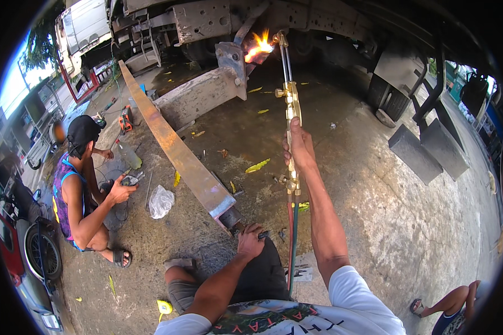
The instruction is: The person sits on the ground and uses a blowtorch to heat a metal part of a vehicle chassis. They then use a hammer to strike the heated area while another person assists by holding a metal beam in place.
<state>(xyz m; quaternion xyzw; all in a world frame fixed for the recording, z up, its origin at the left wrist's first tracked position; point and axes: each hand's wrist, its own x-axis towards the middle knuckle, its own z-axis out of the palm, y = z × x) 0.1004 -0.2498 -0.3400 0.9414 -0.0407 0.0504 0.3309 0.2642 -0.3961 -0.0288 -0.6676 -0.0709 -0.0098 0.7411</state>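
Note:
My right hand (297, 146) grips a brass cutting torch (292, 103) with red and green hoses below it. The torch's head is beside a bright flame (261, 47) at a bolted steel bracket (228, 61) under a truck. My left hand (250, 240), low near my knee, is closed on a small dark object (262, 234) that is mostly hidden. Just past it lies the end of a long rusty flat steel bar (179, 156), alongside a thick grey steel beam (195, 95) joined to the bracket.
At left a person (78, 190) crouches with a tool, near an orange machine (126, 120), a plastic bag (161, 202) and a motorcycle (39, 257). Another person (452, 307) is at lower right. Grey angled plates (427, 151) hang at right; a yellow tape measure (164, 307) lies below.

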